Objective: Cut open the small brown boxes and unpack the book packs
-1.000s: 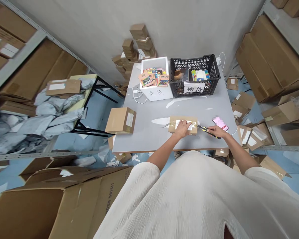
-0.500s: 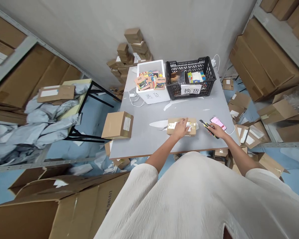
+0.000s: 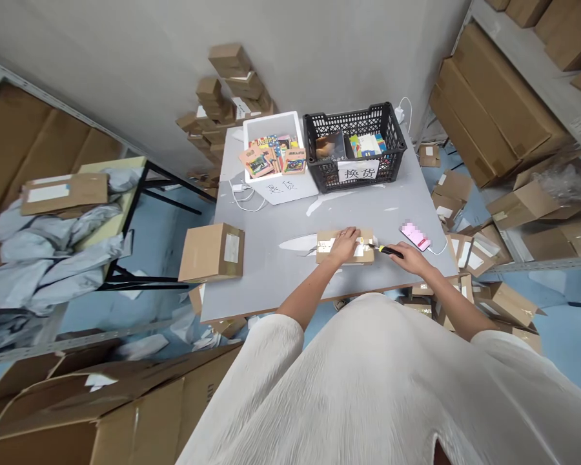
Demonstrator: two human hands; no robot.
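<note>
A small brown cardboard box (image 3: 320, 257) with a white label lies on the grey table, close to its front edge. My left hand (image 3: 345, 245) rests over the top of this box, fingers stretched across the label toward the far side. In my right hand (image 3: 410, 258) is a utility knife (image 3: 390, 250) with a black and yellow handle, gripped by its rear part. The knife's tip meets the right end of the box top; how deep the blade sits cannot be seen. Beyond the right hand lies a phone (image 3: 415, 236) with a pink screen and a white cable.
A white bin (image 3: 290, 196) of books and a black crate (image 3: 397, 165) stand at the table's back. A larger cardboard box (image 3: 202, 253) sits at the left edge. Grey parcels (image 3: 61, 258) pile on a side rack; cartons (image 3: 501, 123) crowd the right shelving.
My right hand has moved left, bringing the utility knife from beside the phone onto the box's right end. My left hand stays on the box. The whole view has shifted somewhat.
</note>
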